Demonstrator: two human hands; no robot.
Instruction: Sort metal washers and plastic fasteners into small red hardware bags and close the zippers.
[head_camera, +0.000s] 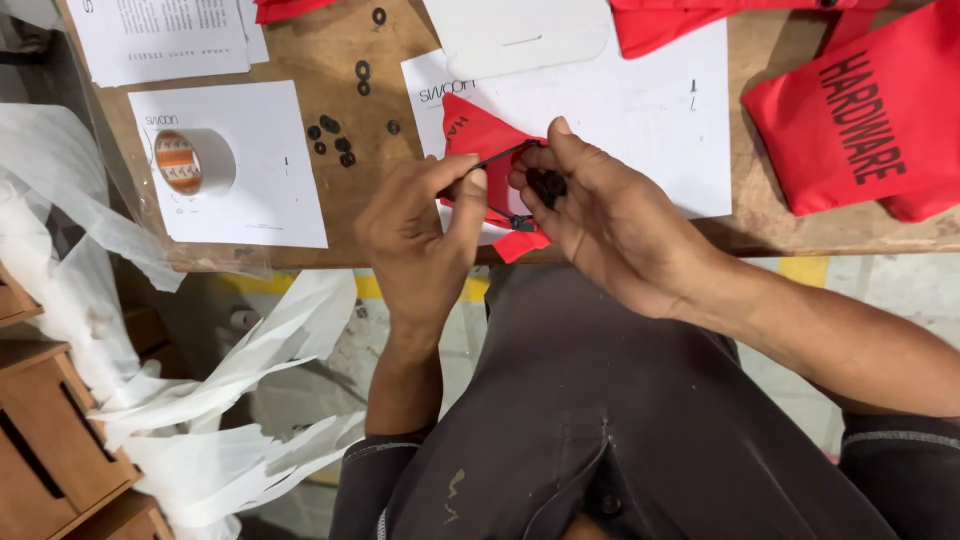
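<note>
A small red cloth pouch (478, 135) with a black drawstring lies at the near edge of the wooden table (350, 215). My left hand (420, 235) pinches the pouch's open mouth by the black cord. My right hand (600, 215) is cupped beside it, palm up, with several small black washers (548, 185) in its fingers right at the pouch opening. Much of the pouch is hidden behind both hands.
Loose black washers (335, 135) lie scattered on the table to the left. A tape roll (180, 162) sits on a white sheet (240, 200). More red pouches (860, 110) are stacked at right. White paper scraps (220, 400) hang below the table's left side.
</note>
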